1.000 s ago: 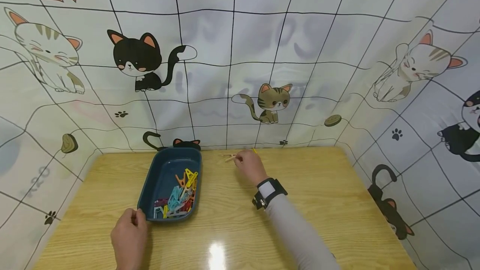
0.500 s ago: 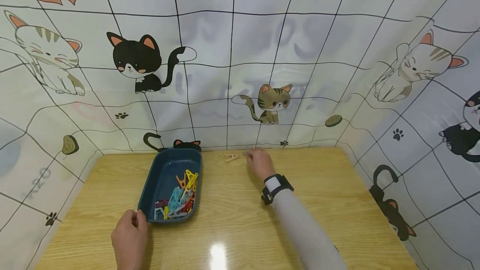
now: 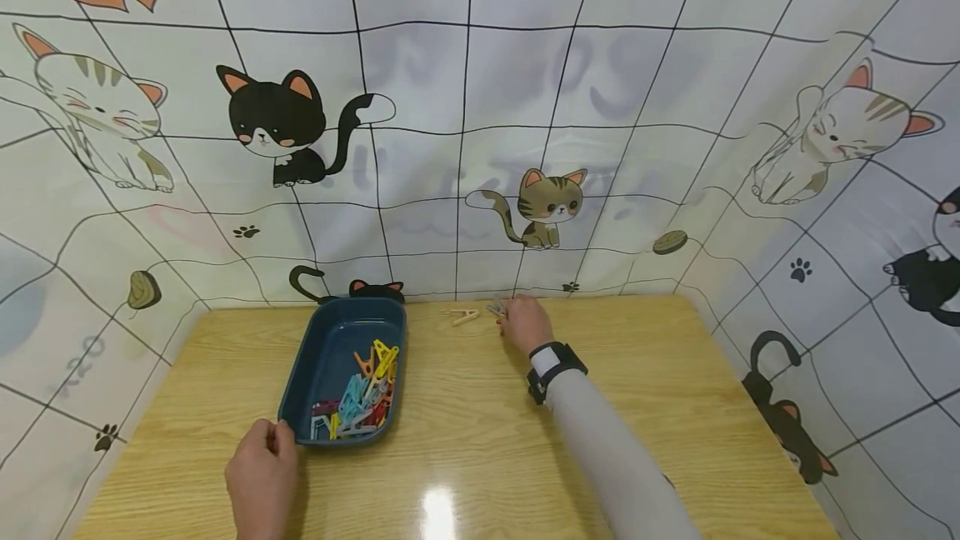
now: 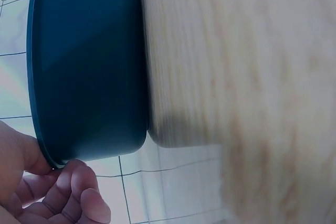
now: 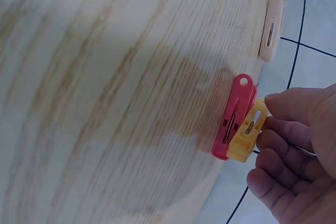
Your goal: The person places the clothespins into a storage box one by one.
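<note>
My left hand (image 3: 262,473) pinches the near left corner of a dark blue plastic bin (image 3: 303,373), its thumb and fingers at the rim. Inside the bin lies a heap of coloured clothespins (image 3: 356,398). At the table's far edge my right hand (image 3: 527,325) pinches the end of a yellow clothespin (image 5: 247,135) between thumb and forefinger. Against it lies a red clothespin (image 5: 234,114). A beige clothespin (image 5: 271,30) lies farther along the edge, left of the hand in the head view. A small grey clothespin (image 3: 496,307) shows by the right fingertips.
The wooden table (image 3: 465,440) runs back to a white cloth (image 3: 420,165) printed with cats and grid lines. This cloth also hangs at the left and right sides. A camera strap (image 3: 555,365) sits round my right wrist.
My right hand has moved right along the far edge, away from the beige clothespin, which now shows uncovered. My left hand and the bin stay in place.
</note>
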Tool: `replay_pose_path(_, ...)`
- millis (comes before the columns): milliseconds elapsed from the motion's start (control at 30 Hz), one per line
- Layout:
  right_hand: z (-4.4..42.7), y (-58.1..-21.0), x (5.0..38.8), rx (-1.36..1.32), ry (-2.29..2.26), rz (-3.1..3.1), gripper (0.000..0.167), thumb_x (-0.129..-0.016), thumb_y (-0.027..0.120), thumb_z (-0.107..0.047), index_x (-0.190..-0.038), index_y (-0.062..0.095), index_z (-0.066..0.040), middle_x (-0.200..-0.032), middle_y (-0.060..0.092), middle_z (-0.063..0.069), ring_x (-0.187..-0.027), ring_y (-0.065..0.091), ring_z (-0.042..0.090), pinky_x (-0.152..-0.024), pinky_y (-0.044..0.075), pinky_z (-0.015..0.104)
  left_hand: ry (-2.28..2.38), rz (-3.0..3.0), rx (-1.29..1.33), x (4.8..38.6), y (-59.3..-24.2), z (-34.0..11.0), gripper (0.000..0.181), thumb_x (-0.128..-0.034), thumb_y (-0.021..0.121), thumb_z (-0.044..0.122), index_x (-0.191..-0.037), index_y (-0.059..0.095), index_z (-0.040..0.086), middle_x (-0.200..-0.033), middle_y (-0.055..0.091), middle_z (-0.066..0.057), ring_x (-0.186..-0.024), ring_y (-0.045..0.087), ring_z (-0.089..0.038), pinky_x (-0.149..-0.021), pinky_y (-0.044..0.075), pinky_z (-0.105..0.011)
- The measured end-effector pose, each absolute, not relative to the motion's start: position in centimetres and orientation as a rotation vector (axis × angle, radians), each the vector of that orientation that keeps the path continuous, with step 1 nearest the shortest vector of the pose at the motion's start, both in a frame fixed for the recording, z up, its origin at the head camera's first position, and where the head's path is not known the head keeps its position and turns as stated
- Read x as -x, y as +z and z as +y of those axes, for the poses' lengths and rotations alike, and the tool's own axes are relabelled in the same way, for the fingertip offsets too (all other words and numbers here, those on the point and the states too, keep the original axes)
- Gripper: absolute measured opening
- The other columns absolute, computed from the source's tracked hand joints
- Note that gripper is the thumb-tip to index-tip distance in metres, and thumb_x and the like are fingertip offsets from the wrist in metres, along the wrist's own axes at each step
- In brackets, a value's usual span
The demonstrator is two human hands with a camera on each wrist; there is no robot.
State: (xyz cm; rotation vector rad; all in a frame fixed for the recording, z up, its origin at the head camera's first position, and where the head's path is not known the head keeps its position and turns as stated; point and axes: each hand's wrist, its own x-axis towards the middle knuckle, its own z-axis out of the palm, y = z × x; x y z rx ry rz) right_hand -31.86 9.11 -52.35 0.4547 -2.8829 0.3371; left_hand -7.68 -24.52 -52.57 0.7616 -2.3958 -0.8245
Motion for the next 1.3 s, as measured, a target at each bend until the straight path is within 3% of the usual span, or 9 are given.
replay_pose_path(467,9.0,-52.0,31.9,-0.421,0.294,-2.926,0.015,-0.088,0.082,-0.013,-0.083,0.075,-0.002,-0.08,0.066,0.008,-0.073,0.065,0.023,-0.065,0.055,0.036,-0.817,-2.387,-0.749,7.8,-52.6,-24.4,0.024,-0.0978,0.058,0.007,-0.075,0.06,0.001,-0.065,0.057,-0.01,-0.059,0.05,-0.025,-0.055,0.036,-0.036)
replay_pose_path(800,8.7,-51.9,31.2,-0.466,0.75,-2.825,0.014,-0.091,0.072,-0.005,-0.077,0.074,-0.004,-0.073,0.067,0.005,-0.065,0.053,0.017,-0.061,0.043,0.03,-0.818,-2.391,-0.746,7.8,-52.5,-24.4,0.024,-0.0979,0.058,0.007,-0.075,0.059,0.001,-0.065,0.057,-0.01,-0.058,0.05,-0.024,-0.054,0.036,-0.035)
replay_pose_path(1000,7.3,-51.0,29.7,-0.476,1.053,-2.751,0.006,-0.091,0.074,-0.005,-0.086,0.078,-0.003,-0.083,0.073,0.007,-0.07,0.06,0.015,-0.065,0.049,0.03,-0.816,-2.381,-0.748,7.7,-52.6,-24.4,0.024,-0.0978,0.058,0.007,-0.075,0.06,0.001,-0.066,0.058,-0.01,-0.059,0.05,-0.024,-0.054,0.036,-0.035)
replay_pose_path(1300,4.4,-49.4,26.8,-0.514,1.358,-2.703,0.009,-0.094,0.074,-0.013,-0.093,0.08,-0.006,-0.093,0.075,0.007,-0.082,0.067,0.019,-0.071,0.053,0.031,-0.806,-2.391,-0.752,7.7,-52.4,-24.5,0.023,-0.0982,0.057,0.006,-0.075,0.059,0.001,-0.066,0.057,-0.011,-0.059,0.049,-0.025,-0.053,0.035,-0.033)
